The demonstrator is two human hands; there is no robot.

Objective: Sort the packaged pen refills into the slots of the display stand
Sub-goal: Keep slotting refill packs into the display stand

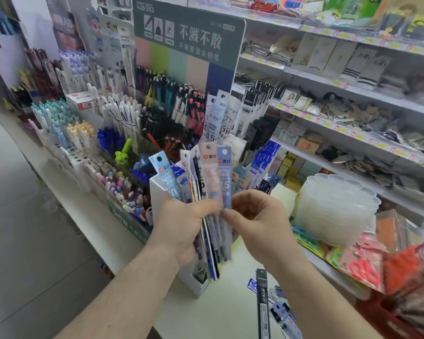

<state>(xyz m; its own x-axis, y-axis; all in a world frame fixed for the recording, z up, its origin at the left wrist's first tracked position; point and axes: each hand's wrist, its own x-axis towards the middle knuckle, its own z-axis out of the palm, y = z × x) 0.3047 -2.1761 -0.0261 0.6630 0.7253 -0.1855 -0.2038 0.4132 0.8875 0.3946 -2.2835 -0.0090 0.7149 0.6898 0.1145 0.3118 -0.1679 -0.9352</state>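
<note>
My left hand (181,223) grips a fanned bundle of packaged pen refills (201,177), their blue, white and pink header cards pointing up. My right hand (257,216) pinches the rightmost pack, a blue-headed one (224,182), near its middle. Just behind and below the bundle stands the white display stand (158,192), with more refill packs (220,116) standing in its rear slots. Loose refill packs lie on the white counter at lower right: a long black one (263,304) and a blue one (283,316).
Pen racks (113,113) and a green sign board (189,37) fill the counter behind the stand. A stack of clear plastic trays (335,211) sits to the right, with packaged goods (367,263) beside it. Shelves (353,99) of merchandise run along the right.
</note>
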